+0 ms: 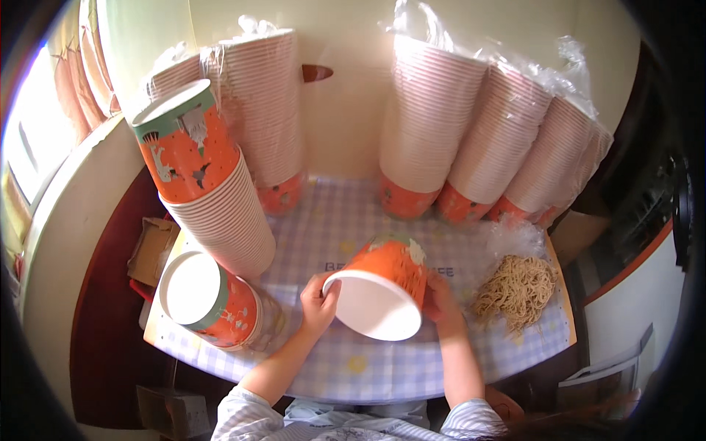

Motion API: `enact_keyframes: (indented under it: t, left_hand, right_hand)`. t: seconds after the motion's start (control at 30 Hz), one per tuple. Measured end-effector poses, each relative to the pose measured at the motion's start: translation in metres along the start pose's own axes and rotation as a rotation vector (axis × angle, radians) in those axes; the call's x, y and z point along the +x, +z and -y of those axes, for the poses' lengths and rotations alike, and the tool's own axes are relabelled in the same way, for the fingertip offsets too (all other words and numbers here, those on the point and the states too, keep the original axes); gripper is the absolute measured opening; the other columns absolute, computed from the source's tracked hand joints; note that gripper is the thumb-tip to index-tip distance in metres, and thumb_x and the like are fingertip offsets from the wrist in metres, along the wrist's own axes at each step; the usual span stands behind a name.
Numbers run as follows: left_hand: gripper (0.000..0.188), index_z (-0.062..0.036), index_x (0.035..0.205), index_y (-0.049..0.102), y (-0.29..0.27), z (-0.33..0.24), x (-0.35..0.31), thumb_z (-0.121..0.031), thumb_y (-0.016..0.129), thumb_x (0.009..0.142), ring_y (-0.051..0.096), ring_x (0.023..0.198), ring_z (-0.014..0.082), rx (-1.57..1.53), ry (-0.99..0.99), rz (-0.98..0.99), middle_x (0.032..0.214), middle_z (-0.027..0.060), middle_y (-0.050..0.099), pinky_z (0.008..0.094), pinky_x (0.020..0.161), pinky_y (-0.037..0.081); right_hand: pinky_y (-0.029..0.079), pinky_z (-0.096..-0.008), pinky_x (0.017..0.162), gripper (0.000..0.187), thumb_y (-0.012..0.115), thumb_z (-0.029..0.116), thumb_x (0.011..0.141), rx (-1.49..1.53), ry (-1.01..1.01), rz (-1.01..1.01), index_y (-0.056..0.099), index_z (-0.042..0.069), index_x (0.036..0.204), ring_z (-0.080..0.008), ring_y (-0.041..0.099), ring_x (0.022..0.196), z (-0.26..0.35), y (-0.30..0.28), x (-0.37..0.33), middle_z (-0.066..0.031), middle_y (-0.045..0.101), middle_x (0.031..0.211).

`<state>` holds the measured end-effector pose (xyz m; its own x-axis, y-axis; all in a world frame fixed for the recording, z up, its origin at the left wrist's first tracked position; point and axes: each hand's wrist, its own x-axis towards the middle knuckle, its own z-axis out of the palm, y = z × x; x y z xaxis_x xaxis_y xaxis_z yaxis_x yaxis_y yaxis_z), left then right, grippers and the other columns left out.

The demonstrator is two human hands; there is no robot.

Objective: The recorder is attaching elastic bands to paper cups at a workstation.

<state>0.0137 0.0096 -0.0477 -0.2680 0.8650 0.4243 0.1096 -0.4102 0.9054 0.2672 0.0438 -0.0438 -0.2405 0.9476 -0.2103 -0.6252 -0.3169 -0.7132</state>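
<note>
Holding an orange paper bucket with a white rim and a green-banded base [390, 269] between both hands, the person has its open mouth tipped toward the body, its long axis running away over the blue-and-white checked tablecloth [338, 217], base end farthest. The left hand [318, 303] pinches the rim at its left edge; the right hand [440, 297] grasps the opposite side, its fingertips partly hidden, so how firmly they press I cannot tell. Thus the bucket lies between both sets of fingers, while the tangled heap of beige strings [517, 291] lies nearer the right hand, just beyond it
</note>
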Motion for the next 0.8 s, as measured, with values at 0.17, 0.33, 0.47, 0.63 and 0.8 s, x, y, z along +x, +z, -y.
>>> enact_keyframes:
  t: [0.17, 0.33, 0.47, 0.63, 0.8]
  left_hand:
    - [0.014, 0.0037, 0.094, 0.059, 0.006, -0.018, -0.004, -0.003, 0.061, 0.081, 0.052, 0.065, 0.0038, -0.11, -0.139, -0.019, 0.077, 0.0022, 0.061, 0.0177, 0.056, 0.042]
    - [0.016, 0.0035, 0.096, 0.058, 0.007, -0.02, -0.006, -0.003, 0.061, 0.082, 0.05, 0.062, 0.0015, -0.061, -0.115, 0.006, 0.074, -0.0003, 0.06, 0.0163, 0.054, 0.042]
    - [0.016, 0.0022, 0.093, 0.057, 0.003, -0.019, -0.006, -0.002, 0.062, 0.078, 0.05, 0.06, 0.0047, 0.125, -0.039, -0.037, 0.072, 0.002, 0.057, 0.0185, 0.05, 0.041]
    - [0.014, -0.001, 0.076, 0.047, 0.001, -0.022, 0.002, 0.002, 0.06, 0.074, 0.047, 0.058, 0.0204, 0.455, 0.255, -0.146, 0.074, 0.0101, 0.049, 0.0288, 0.047, 0.04]
    - [0.015, -0.0016, 0.075, 0.045, -0.001, -0.019, 0.004, 0.003, 0.059, 0.073, 0.046, 0.058, 0.0224, 0.436, 0.194, -0.17, 0.075, 0.0108, 0.048, 0.0322, 0.049, 0.04]
  right_hand:
    - [0.047, -0.0265, 0.063, 0.02, 0.049, 0.026, 0.092, -0.021, -0.118, -0.092, 0.054, 0.009, 0.085, -0.0114, 0.057, 0.072, 0.001, -0.003, 0.005, -0.0015, 0.06, 0.082]
    - [0.046, -0.0251, 0.066, 0.015, 0.049, 0.022, 0.092, -0.033, -0.157, -0.031, 0.053, 0.008, 0.089, -0.0102, 0.056, 0.074, -0.001, -0.022, 0.006, -0.0009, 0.059, 0.083]
    - [0.043, -0.0243, 0.07, 0.015, 0.05, 0.018, 0.092, -0.194, -0.287, -0.181, 0.052, 0.006, 0.1, -0.0111, 0.053, 0.078, -0.003, -0.002, 0.006, -0.0029, 0.057, 0.09]
    - [0.042, -0.0258, 0.078, 0.023, 0.051, 0.013, 0.089, -0.887, -0.449, -0.338, 0.049, 0.001, 0.109, -0.0122, 0.052, 0.088, -0.007, 0.015, -0.004, -0.005, 0.056, 0.098]
    - [0.042, -0.0267, 0.083, 0.042, 0.05, 0.031, 0.09, -0.593, -0.477, 0.043, 0.045, 0.002, 0.119, -0.0131, 0.053, 0.095, -0.015, 0.028, -0.005, -0.0073, 0.055, 0.108]
